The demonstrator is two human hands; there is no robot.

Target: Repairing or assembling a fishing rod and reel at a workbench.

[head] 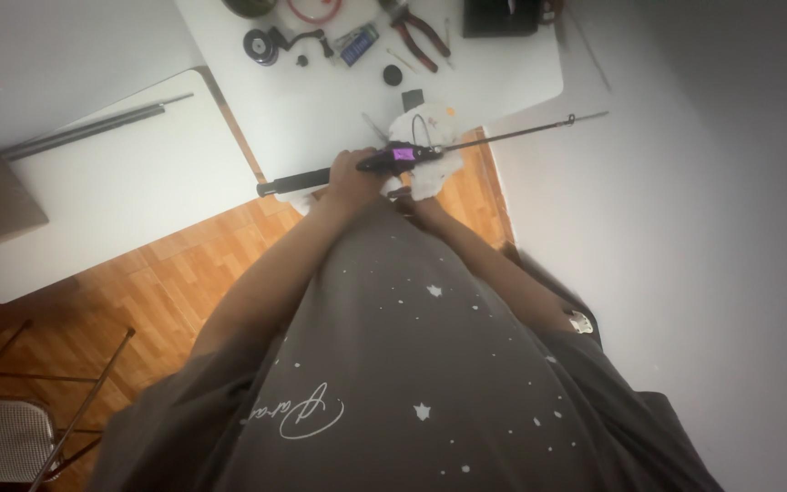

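Observation:
My left hand (350, 179) grips the dark handle of a fishing rod (393, 156) near its reel seat, which shows a purple patch. The rod runs from a black butt at the left to a thin tip at the right, level over the table's front edge. My right hand (423, 202) sits just under the rod and holds a white cloth (430, 146) bunched against the rod. My grey shirt hides most of both forearms.
On the white table (503, 73) lie a fishing reel (261, 44), red-handled pliers (416, 36), a small blue pack (357, 44), a black box (501, 16) and small parts. A second white table (129, 182) at left bears a dark rod section (93, 128). A metal chair (11, 428) stands at lower left.

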